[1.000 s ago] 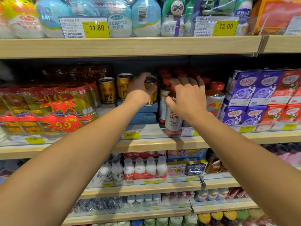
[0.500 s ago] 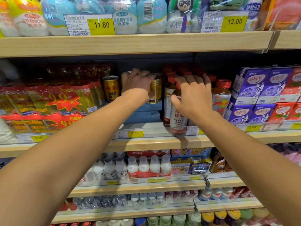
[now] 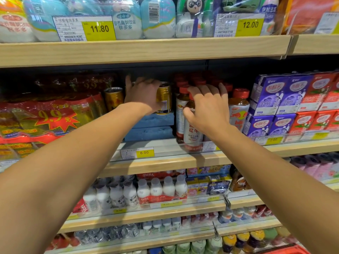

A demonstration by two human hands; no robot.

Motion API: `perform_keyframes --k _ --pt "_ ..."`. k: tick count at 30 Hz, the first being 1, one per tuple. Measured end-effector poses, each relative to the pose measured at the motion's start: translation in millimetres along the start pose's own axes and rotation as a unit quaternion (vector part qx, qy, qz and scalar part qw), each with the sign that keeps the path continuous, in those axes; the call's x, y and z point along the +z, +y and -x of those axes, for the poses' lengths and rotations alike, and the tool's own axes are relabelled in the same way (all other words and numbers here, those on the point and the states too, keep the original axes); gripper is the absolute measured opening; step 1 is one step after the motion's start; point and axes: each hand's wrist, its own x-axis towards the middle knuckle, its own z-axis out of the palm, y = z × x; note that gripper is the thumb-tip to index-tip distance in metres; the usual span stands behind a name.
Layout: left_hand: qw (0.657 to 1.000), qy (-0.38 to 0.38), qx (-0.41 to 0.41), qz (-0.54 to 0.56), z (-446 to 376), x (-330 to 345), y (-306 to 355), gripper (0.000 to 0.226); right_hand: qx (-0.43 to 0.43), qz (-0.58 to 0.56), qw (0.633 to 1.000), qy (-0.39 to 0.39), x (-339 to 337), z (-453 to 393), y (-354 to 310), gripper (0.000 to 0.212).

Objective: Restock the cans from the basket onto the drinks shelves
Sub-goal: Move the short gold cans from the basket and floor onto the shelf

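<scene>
We see bright, even store light from above on the shelf fronts, while the recess behind the middle shelf (image 3: 165, 162) falls into deep shadow. Glare streaks the plastic wrap on the top-row packs (image 3: 128, 19). The wide lens bows the shelf edges and stretches both forearms near the corners. The lowest bottles (image 3: 183, 248) look soft and blurred.

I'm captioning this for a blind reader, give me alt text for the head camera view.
Left hand reaches among gold cans standing on blue blocks on a drinks shelf, while the right hand rests on red-capped bottles beside them.
</scene>
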Motion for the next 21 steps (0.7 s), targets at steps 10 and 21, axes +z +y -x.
perform_keyframes --k 10,21 --pt "1.0 0.015 -0.017 -0.018 -10 -8 -1 0.056 0.003 -0.006 1.0 0.009 1 1 0 0.044" --pt "0.997 0.011 0.037 0.07 -7 -11 -22 0.035 0.015 0.002 1.0 -0.005 1 -1 0 0.037"
